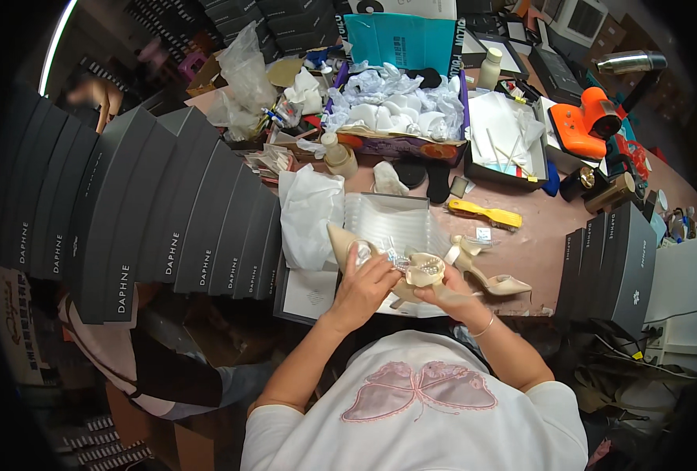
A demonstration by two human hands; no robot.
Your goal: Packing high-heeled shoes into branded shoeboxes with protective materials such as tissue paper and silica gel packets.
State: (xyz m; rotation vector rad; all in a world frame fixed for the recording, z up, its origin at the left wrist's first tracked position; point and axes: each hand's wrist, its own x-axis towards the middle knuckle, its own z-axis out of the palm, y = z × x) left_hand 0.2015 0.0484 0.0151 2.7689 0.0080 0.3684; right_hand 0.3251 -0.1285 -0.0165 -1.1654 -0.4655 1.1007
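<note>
Up close, a person in a white top with a pink butterfly bends over a crowded workbench (537, 243). Both hands meet at its near edge around a cream high-heeled shoe (419, 271). The left hand (362, 284) is closed over the toe end, fingers curled on the glittery trim. The right hand (450, 294) cups the shoe from below, thumb pressed to the insole. Steadying it well probably means keeping that lower hand firm while the left fingers work lightly, so the trim is not crushed.

Just beside the right hand lies the matching shoe (493, 279) on its side. Behind the hands sit a clear plastic tray (387, 220) and crumpled white tissue paper (309, 212), then a yellow-handled brush (486, 213).

To the left, a fanned row of dark grey shoe boxes (152, 212) with pale lettering on their ends; a shorter stack of the same boxes (611, 263) stands right. Farther back are an open box of white wrapping (399, 106), a teal carton (399, 43) and an orange heat gun (588, 122).
</note>
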